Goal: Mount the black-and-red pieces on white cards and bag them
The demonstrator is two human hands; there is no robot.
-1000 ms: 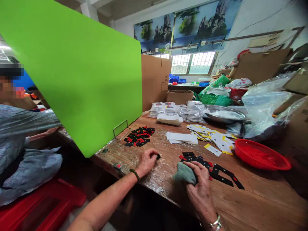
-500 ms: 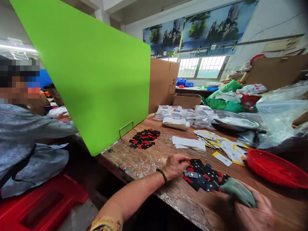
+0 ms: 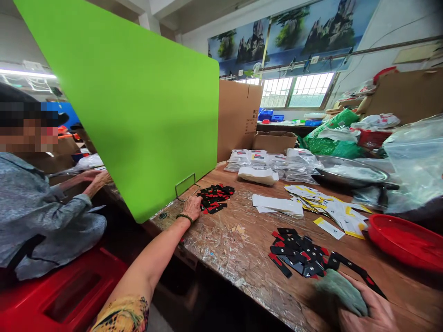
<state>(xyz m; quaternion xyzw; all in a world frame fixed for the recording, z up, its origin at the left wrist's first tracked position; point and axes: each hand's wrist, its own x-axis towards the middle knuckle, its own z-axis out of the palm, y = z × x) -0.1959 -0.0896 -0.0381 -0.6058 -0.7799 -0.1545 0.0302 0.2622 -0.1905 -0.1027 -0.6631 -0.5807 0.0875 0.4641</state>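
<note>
Head view: at far left I see a co-worker in grey beside a red stool. Next comes a tall green board standing on the tabletop. Close by it, the left hand is at the edge of a pile of small black and red pieces; I can't tell whether its fingers grip one. Further along lie white paper strips, then a second heap of such pieces closer to the front edge, with yellow-and-white cards behind. Last, the right hand has its fingers clenched round a grey-green cloth just beside the second heap, and a red basin sits beyond
</note>
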